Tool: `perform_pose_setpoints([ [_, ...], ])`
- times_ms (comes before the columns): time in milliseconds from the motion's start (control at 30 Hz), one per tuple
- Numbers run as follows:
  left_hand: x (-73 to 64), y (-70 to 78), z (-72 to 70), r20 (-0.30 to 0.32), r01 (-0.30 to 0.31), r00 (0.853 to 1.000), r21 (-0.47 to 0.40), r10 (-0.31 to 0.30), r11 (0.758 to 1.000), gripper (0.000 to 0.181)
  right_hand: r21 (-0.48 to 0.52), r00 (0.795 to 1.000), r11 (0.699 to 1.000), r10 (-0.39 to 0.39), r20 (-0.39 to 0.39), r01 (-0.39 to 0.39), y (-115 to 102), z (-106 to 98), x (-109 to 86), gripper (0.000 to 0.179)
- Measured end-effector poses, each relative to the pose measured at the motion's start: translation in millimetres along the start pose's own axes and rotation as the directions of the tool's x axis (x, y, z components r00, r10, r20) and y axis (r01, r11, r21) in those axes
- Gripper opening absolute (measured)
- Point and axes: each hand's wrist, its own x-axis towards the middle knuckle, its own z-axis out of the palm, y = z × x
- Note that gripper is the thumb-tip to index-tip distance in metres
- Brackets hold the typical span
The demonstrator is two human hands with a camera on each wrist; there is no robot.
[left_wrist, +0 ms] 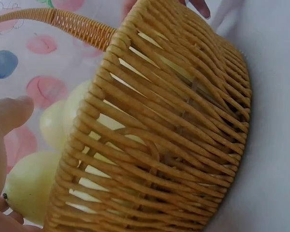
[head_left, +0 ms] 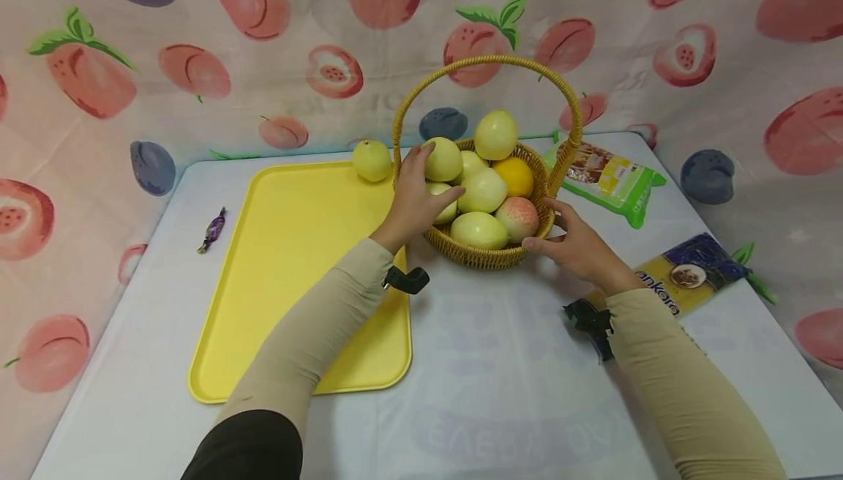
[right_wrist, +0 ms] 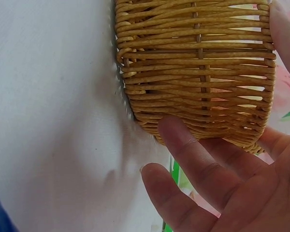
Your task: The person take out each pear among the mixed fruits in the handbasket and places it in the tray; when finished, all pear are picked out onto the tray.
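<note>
A woven wicker basket [head_left: 484, 255] with a tall arched handle stands at the back of the table, heaped with fruit. My left hand [head_left: 415, 198] reaches over its left rim and holds a round pale green fruit [head_left: 444, 159] between thumb and fingers. The left wrist view shows this fruit [left_wrist: 33, 186] past the basket's side. My right hand [head_left: 579, 246] grips the basket's right rim, its thumb at the front and its fingers spread along the outer wall [right_wrist: 198, 72]. A pink peach [head_left: 517, 218] and an orange [head_left: 514, 176] lie among several pale green fruits.
A yellow tray [head_left: 296, 260] lies left of the basket, with a pale green fruit [head_left: 372, 160] at its back right corner. Farther left is a purple wrapped candy [head_left: 213, 230]. Two food packets, one green [head_left: 612, 176] and one blue and gold [head_left: 691, 275], lie at the right.
</note>
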Motion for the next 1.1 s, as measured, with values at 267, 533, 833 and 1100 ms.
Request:
perform_pose_setpoints([
  [267,13.8,-2.8,3.6,-0.024,0.071,0.997,-0.024,-0.072,0.997,0.085,-0.006,1.000,1.000,0.007,0.003,-0.007,1.1,1.5,1.6,0.112],
  [533,24.9,-4.6,4.0,-0.029,0.139,0.989,-0.069,-0.142,0.988,0.087,-0.012,1.000,1.000,0.009,0.005,-0.009,0.7,1.7,1.9,0.112],
  [833,36.0,-5.8,6.1,-0.031,0.216,0.975,-0.108,-0.221,0.970,0.086,-0.011,1.000,1.000,0.012,-0.007,-0.012,1.3,0.6,1.9,0.110],
  [1100,38.8,-7.2,8.1,-0.028,0.212,0.976,-0.122,-0.216,0.970,0.083,-0.029,1.000,1.000,0.004,-0.015,-0.005,0.7,0.7,2.4,0.109],
])
